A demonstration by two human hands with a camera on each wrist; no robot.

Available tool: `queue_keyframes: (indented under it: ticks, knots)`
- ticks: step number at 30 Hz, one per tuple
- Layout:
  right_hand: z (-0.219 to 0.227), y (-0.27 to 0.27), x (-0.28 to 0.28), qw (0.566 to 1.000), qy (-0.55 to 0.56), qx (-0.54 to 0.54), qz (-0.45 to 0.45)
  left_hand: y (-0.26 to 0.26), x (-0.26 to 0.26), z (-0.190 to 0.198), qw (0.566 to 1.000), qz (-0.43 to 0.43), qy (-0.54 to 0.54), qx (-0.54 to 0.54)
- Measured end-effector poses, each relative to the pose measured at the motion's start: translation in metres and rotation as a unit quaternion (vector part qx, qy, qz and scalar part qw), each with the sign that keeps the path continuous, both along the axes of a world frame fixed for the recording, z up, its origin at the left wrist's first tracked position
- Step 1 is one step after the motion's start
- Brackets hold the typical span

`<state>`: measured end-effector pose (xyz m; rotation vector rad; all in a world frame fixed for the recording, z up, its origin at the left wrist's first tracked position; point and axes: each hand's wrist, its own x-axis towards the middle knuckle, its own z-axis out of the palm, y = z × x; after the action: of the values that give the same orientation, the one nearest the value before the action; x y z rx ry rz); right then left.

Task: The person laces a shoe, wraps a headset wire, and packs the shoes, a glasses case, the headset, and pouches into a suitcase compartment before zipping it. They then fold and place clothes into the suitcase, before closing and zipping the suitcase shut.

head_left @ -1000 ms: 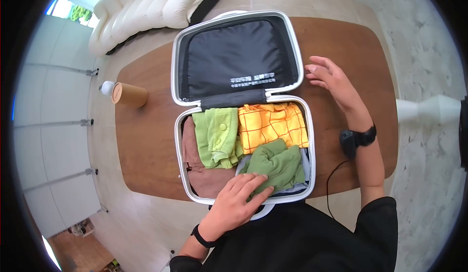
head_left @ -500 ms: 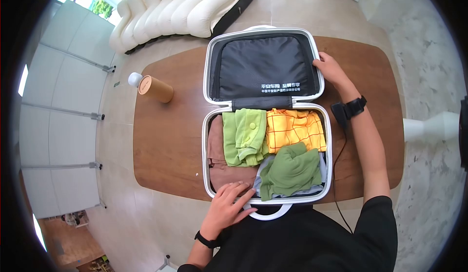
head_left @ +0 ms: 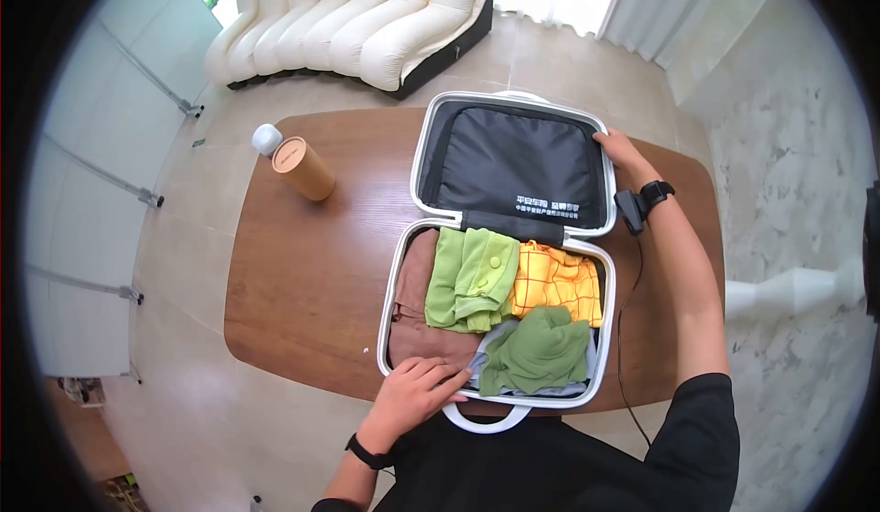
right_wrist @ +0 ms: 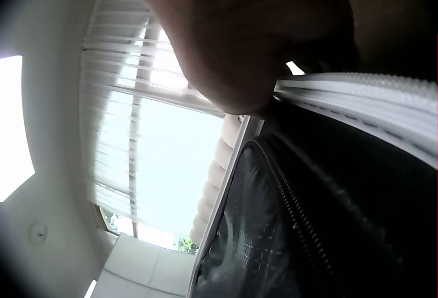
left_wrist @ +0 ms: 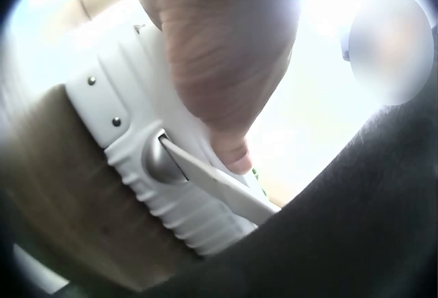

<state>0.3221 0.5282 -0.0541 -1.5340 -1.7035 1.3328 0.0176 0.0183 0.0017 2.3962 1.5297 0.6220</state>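
Observation:
A white-rimmed suitcase (head_left: 389, 315) lies unfolded on the table. Its lid (head_left: 518, 164) stands raised at the far side, with a black lining. My right hand (head_left: 623, 153) grips the lid's right edge, thumb on the inner side. In the right wrist view that hand (right_wrist: 239, 44) is at the white lid edge (right_wrist: 363, 103). My left hand (head_left: 412, 393) rests on the base's front left rim, beside the white handle (head_left: 488, 427). Folded inside are brown cloth (head_left: 426, 338), a light green buttoned garment (head_left: 472, 278), yellow checked cloth (head_left: 557, 283) and darker green cloth (head_left: 536, 352).
A brown cylindrical canister (head_left: 305, 171) and a white-topped item (head_left: 266, 139) stand at the wooden table's (head_left: 302, 274) far left. A black cable (head_left: 623, 356) hangs from the right wrist camera. A cream sofa (head_left: 357, 26) is behind the table.
My right hand has moved from beside the lid to its right edge and taken hold. My left hand has left the darker green cloth for the front left rim. The head view has shifted.

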Motion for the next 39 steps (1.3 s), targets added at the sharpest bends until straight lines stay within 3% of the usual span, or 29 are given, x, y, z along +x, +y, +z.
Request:
queue_keyframes:
  ticks: [1, 2, 5, 7, 11, 17, 24, 29, 31, 32, 34, 35, 39]
  knots:
    - [-0.003, 0.011, 0.001, 0.999, -0.013, 0.034, 0.008, 0.001, -0.003, 0.001, 1.000, 0.001, 0.007, -0.002]
    - [-0.013, 0.035, 0.007, 0.986, -0.118, 0.118, 0.033, 0.002, -0.003, 0.002, 1.000, 0.011, 0.006, 0.001]
    - [-0.003, 0.040, -0.005, 0.962, -0.182, 0.187, 0.082, 0.000, -0.006, 0.001, 1.000, 0.016, -0.003, 0.001]
    - [0.015, 0.031, -0.020, 0.900, -0.268, 0.317, 0.134, 0.001, -0.005, 0.001, 1.000, 0.023, -0.019, -0.008]
    - [0.049, 0.018, -0.061, 0.908, -0.271, 0.270, 0.173, 0.002, -0.003, -0.004, 0.999, 0.028, -0.026, -0.008]
    - [0.049, 0.024, -0.091, 0.858, -0.337, 0.314, 0.229, 0.001, -0.003, -0.011, 0.998, 0.043, -0.042, 0.022]
    - [0.045, 0.051, -0.098, 0.908, -0.285, 0.188, 0.243, 0.002, -0.006, -0.007, 0.997, 0.032, -0.071, -0.008]
    - [0.050, 0.033, -0.098, 0.926, -0.250, 0.159, 0.235, 0.024, 0.000, 0.041, 0.986, 0.011, -0.156, -0.053]
    - [0.041, 0.030, -0.100, 0.901, -0.336, 0.241, 0.131, 0.047, 0.003, 0.055, 0.989, 0.037, -0.138, -0.037]
    - [0.045, 0.028, -0.101, 0.901, -0.336, 0.242, 0.129, 0.059, 0.007, 0.057, 0.989, 0.035, -0.138, -0.036]
    - [0.052, 0.032, -0.101, 0.872, -0.431, 0.143, 0.183, 0.078, 0.016, 0.059, 0.998, 0.047, -0.025, -0.025]
    - [0.049, 0.031, -0.099, 0.872, -0.431, 0.143, 0.181, 0.081, 0.021, 0.053, 0.998, 0.033, 0.025, -0.044]
    - [0.051, 0.021, -0.098, 0.885, -0.404, 0.167, 0.159, 0.082, 0.048, 0.036, 0.995, 0.034, 0.029, -0.093]
